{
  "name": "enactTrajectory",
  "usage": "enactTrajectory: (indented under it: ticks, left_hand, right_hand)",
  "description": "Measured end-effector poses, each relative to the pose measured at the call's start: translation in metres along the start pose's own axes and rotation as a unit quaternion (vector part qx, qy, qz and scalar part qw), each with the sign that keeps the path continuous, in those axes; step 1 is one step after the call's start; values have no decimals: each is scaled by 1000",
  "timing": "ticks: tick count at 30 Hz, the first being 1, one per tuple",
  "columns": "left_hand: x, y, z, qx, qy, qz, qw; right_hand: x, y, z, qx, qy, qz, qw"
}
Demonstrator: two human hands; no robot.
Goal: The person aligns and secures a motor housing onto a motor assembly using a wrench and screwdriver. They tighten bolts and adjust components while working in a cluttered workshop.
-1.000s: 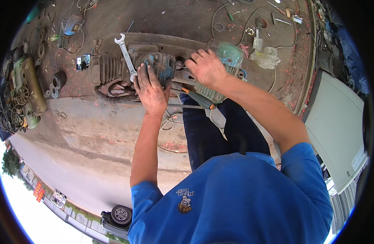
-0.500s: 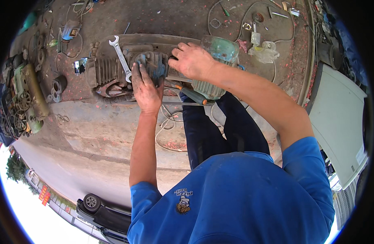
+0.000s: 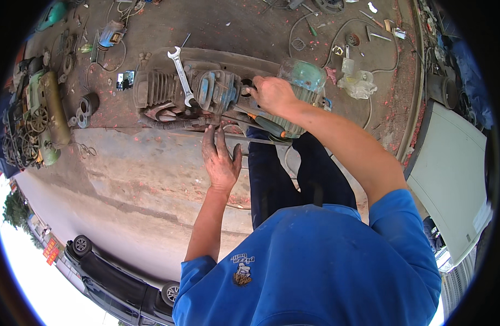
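My left hand (image 3: 221,165) is open with its fingers spread. It hangs just on the near side of the greasy machine, below the blue-stained finned cylinder (image 3: 220,91). My right hand (image 3: 274,98) is closed, thumb and fingers curled at a dark round opening (image 3: 246,87) beside that cylinder; what the fingertips hold, if anything, is hidden. An open-ended wrench (image 3: 180,73) lies across the machine between the blue-stained cylinder and a brown finned cylinder (image 3: 154,88). Partly under my right forearm is a green finned motor (image 3: 302,75). A screwdriver (image 3: 267,125) with a dark handle and orange end rests near my knees.
A phone-like device (image 3: 125,80) lies left of the machine, near metal rings (image 3: 84,111). Old machine parts (image 3: 38,117) are piled at far left. A plastic bag (image 3: 358,84), a brush (image 3: 348,62) and cables lie at right. A white panel (image 3: 451,174) stands further right.
My left hand has come off the blue-stained cylinder and drawn back toward me, uncovering it. My right hand stays beside the cylinder, its fingers now at the dark opening. The view has shifted slightly.
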State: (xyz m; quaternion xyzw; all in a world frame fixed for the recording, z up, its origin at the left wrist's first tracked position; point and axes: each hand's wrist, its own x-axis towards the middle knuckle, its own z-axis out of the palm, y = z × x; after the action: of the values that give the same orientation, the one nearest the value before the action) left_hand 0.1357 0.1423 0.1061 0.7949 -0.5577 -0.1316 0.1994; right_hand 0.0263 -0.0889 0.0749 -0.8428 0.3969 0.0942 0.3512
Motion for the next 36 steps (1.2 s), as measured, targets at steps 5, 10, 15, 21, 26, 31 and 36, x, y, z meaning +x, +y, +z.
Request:
enactTrajectory:
  ticks: [5, 10, 15, 21, 26, 31, 36]
  left_hand:
    - [-39, 14, -13, -7, -38, -52, 998]
    - [-57, 23, -20, -59, -52, -131, 988]
    - [-61, 41, -27, -183, -19, -241, 953]
    - [-48, 81, -35, -282, 42, -251, 925]
    - [-33, 123, -59, -640, 101, -389, 655]
    - [-25, 140, -81, -768, 170, -388, 480]
    - [-36, 129, -100, -742, 216, -406, 488]
  right_hand:
    - [1, -5, -10, 36, -26, 28, 999]
    - [3, 0, -17, 23, -67, -8, 997]
    - [-7, -8, -36, -55, -90, -96, 990]
    - [-35, -14, -62, -32, 7, -149, 988]
    - [-122, -77, -85, 77, 62, -348, 932]
    - [-162, -97, -88, 40, 52, -448, 892]
    - [-154, -103, -81, 22, 4, -366, 930]
